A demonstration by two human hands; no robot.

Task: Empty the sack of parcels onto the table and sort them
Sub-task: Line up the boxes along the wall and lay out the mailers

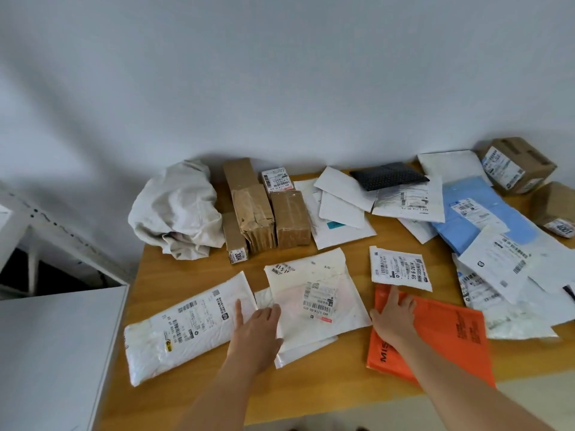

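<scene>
Parcels lie all over the wooden worktop (199, 396), so the emptying looks done. The sack (177, 209) sits crumpled and limp in the upper left of the pile, next to a neat row of brown boxes (264, 209). That row looks sorted already.

In the lower middle of the frame, the left hand (256, 325) lies flat with straight fingers where a long white bag (183, 328) meets a stack of white flat parcels (317, 303). It grips nothing. The right hand (393, 315) is also open, with fingers spread on an orange bag (441, 337), and its fingertips reach the edge of a small white parcel with a label (399, 272).

On the right side of the frame, the sorting is not finished. White bags, a blue parcel (485, 219) and a dark dotted pouch (389, 175) are heaped over each other, and two more brown boxes (516, 164) sit in the upper right corner, well apart from the neat row.
</scene>
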